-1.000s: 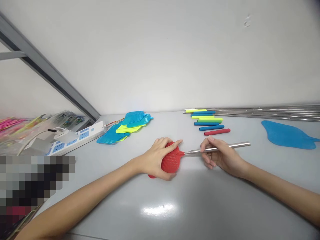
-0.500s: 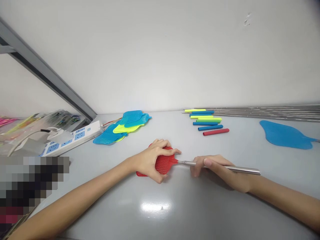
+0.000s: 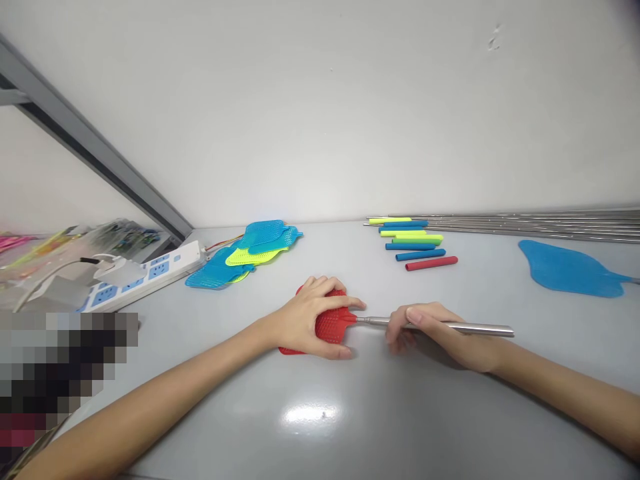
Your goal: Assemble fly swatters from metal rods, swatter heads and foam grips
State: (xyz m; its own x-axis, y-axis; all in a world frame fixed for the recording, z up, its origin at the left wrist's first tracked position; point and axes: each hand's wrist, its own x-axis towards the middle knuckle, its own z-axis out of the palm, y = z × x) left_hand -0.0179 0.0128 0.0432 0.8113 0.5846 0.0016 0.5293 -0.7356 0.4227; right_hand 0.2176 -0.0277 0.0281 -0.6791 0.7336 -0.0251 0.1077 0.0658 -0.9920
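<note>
A red fly swatter head (image 3: pixel 334 328) with a perforated surface lies flat on the table. My left hand (image 3: pixel 313 317) rests over it with fingers spread and thumb stretched out, covering much of its left part. From its narrow neck a thin silver metal rod runs right into a thicker silver tube (image 3: pixel 480 329). My right hand (image 3: pixel 445 333) has its thumb and fingers closed around this handle, near the tube's left end. Part of the handle is hidden by those fingers.
Blue and yellow swatter heads (image 3: pixel 265 239) overlap at the back left, beside a white power strip (image 3: pixel 173 263). Several coloured sleeves (image 3: pixel 423 256) lie at the back, near long metal rods (image 3: pixel 525 225). A blue swatter (image 3: pixel 575 270) lies at right.
The red swatter head has shifted slightly right. My left thumb is straighter and farther right. The handle's right end has risen a little, with my right hand still around it.
</note>
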